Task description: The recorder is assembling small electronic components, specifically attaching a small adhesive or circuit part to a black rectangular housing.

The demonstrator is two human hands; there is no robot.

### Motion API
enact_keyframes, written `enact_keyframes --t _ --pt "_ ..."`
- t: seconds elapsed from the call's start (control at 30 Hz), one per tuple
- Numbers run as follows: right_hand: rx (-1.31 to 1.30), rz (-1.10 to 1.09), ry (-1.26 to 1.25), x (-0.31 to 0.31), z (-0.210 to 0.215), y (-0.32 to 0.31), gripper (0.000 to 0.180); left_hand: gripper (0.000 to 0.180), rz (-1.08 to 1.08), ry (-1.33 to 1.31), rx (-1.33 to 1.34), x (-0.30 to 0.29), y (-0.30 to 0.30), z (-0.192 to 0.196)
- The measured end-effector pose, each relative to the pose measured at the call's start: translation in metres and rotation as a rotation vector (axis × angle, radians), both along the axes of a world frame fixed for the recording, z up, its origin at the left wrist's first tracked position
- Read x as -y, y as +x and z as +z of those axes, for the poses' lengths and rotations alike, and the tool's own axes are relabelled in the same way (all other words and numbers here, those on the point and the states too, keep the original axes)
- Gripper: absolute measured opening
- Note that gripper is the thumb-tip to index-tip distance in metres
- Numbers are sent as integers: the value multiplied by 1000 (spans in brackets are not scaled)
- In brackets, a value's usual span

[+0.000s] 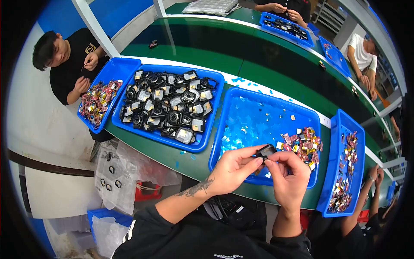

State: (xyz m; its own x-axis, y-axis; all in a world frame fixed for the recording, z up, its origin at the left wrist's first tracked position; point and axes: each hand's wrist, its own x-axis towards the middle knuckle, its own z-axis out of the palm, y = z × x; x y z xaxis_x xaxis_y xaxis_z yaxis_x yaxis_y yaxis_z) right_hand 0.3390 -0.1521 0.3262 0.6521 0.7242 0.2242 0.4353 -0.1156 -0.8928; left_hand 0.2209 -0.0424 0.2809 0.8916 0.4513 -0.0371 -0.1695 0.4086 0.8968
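Observation:
Between my two hands is a small black plastic watch case [265,150], held up over the near edge of a blue tray. My left hand [233,169] pinches it from the left with thumb and fingers. From the right, my right hand [288,176] grips it, its thumb and fingertips pressed against its lower side. The fingers hide part of the case. Below and beyond them, the blue tray [221,125] holds blue film scraps [248,116] and a heap of small red, yellow and white electronic parts [304,144].
Left of my tray, another blue tray [217,93] is heaped with black watch cases [168,103]. Trays of small coloured parts stand at the far left [133,64] and at the right [324,203]. A green conveyor belt [202,45] runs behind. Several co-workers sit around it.

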Motion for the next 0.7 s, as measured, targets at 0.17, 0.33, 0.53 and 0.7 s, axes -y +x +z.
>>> enact_keyframes --t 0.17,0.33,0.53,0.7 --pt "109 49 -11 -2 6 -3 9 38 -24 117 -26 3 -6 3" --pt "49 70 -42 -2 4 -1 7 38 -12 124 34 5 -5 -1" --pt "-17 90 -56 -5 2 1 6 39 -1 84 21 4 -7 -4" --pt "19 65 -95 -7 1 1 8 38 -16 152 -3 2 -7 -8"
